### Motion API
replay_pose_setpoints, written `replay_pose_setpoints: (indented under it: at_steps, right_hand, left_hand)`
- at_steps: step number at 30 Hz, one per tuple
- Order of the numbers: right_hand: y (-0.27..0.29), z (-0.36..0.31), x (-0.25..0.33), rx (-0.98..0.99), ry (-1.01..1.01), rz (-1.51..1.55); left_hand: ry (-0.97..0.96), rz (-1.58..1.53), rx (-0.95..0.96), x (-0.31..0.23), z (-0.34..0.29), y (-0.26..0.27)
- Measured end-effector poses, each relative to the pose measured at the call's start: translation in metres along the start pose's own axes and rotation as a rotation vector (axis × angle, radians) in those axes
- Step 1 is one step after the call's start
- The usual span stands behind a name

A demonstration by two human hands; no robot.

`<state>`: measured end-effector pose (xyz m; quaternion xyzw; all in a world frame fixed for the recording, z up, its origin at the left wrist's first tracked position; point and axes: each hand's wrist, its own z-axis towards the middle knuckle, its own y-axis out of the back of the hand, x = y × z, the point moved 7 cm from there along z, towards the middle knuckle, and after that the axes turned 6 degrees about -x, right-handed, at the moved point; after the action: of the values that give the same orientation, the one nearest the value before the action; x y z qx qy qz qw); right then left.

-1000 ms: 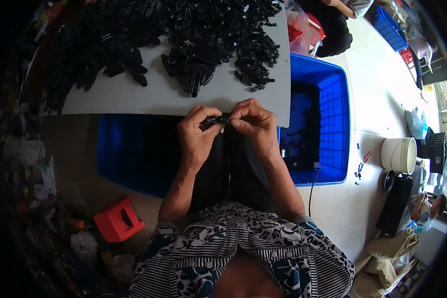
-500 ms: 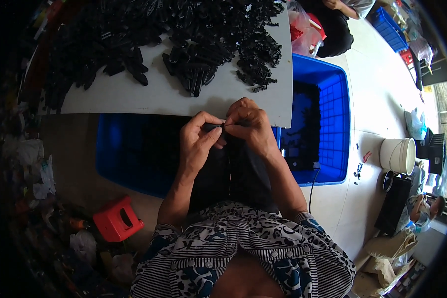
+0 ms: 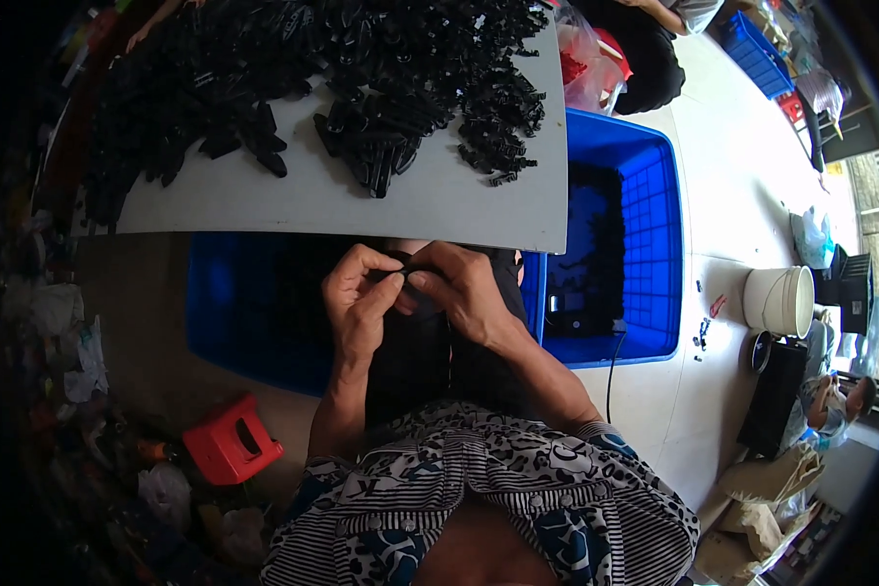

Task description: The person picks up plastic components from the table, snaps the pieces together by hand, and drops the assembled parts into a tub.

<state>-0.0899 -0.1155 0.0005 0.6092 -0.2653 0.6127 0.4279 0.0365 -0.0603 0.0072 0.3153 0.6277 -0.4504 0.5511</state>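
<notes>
My left hand point(image 3: 361, 298) and my right hand point(image 3: 462, 291) meet just below the table's near edge, above my lap. Between their thumbs and fingers they pinch a small black plastic part point(image 3: 403, 272), mostly covered by the fingertips. On the white table point(image 3: 293, 210) beyond lie heaps of black plastic pieces. A cluster of long black pieces point(image 3: 379, 146) sits nearest my hands, and a pile of small clip-like black pieces point(image 3: 498, 137) lies to its right.
A blue crate point(image 3: 234, 322) stands under the table, and another blue crate point(image 3: 651, 225) with dark contents is on the right. A red stool point(image 3: 232, 439) is on the floor at left, a white bucket point(image 3: 778, 301) at right. Other people show at the top and right edges.
Both hands have drawn back toward my body, a bit left and off the table's edge. My right hand has closed in against the left, around the black part.
</notes>
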Motion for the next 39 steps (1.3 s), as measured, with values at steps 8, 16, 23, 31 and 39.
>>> replay_pose_setpoints:
  at_steps: [8,16,23,31,39]
  right_hand:
    - [0.094,0.022,0.009,-0.605,0.295,-0.562]
    - [0.094,0.035,-0.008,-0.523,0.225,-0.868]
    - [0.095,0.035,-0.005,-0.414,0.227,-0.846]
    - [0.096,0.023,-0.006,-0.486,0.349,-0.753]
    - [0.078,-0.009,0.015,-0.626,0.45,-0.266]
  left_hand:
    - [0.238,0.657,-0.128,0.006,0.004,0.076]
    - [-0.653,1.216,-0.249,-0.038,0.081,-0.01]
    - [-0.758,1.335,-0.206,-0.027,0.11,-0.019]
    - [-0.777,0.88,-0.251,-0.035,0.089,-0.009]
    - [-0.003,0.034,0.026,-0.006,0.047,-0.034]
